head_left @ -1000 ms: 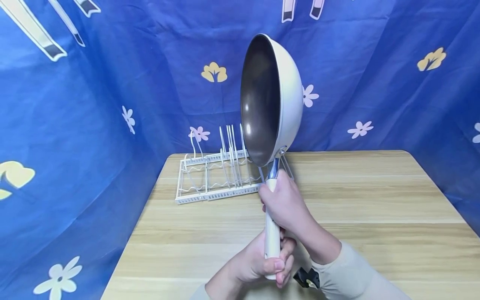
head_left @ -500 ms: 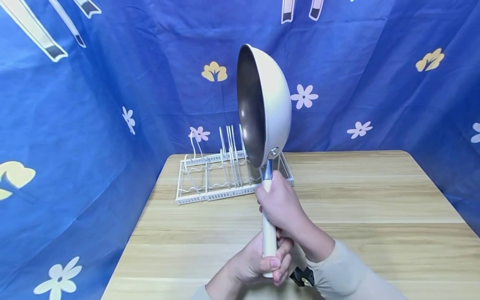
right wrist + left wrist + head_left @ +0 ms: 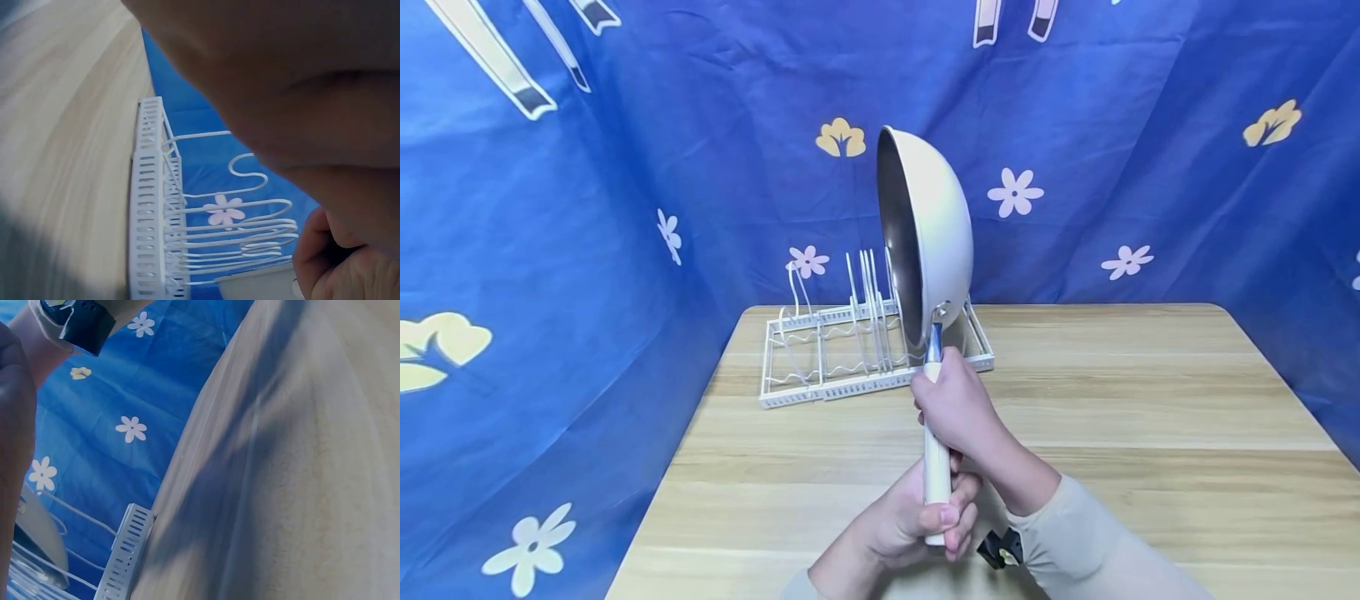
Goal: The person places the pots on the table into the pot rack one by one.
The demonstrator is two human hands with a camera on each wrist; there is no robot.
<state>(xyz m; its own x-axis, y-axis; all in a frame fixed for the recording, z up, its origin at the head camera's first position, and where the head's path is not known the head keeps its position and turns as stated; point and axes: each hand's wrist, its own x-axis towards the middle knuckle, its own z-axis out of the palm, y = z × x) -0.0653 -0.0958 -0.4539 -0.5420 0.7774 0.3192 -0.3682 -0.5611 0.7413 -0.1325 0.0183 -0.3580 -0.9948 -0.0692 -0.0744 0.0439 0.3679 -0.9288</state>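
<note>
A deep frying pan (image 3: 942,225), white outside and dark inside, is held up on edge with its opening toward the left. Near the metal neck, my right hand (image 3: 958,404) grips the upper part of the white handle (image 3: 937,467). Lower down, my left hand (image 3: 917,512) holds the handle's end, its thumb across the front. Behind and left of the hands stands a white wire pan rack (image 3: 857,386) with upright dividers. In the head view the pan overlaps the rack's right part and hides some dividers. The right wrist view shows the pan's pale side (image 3: 262,284) beside the dividers.
The rack stands toward the back of a light wooden table (image 3: 1120,400). A blue curtain (image 3: 1105,167) with flowers encloses the back and sides. A black wrist device (image 3: 1000,550) shows beside the right sleeve (image 3: 1090,533).
Both hands have brought the pan lower and slightly left, over the rack's right part. It has turned, so less of the dark inside shows. The head view has shifted a little.
</note>
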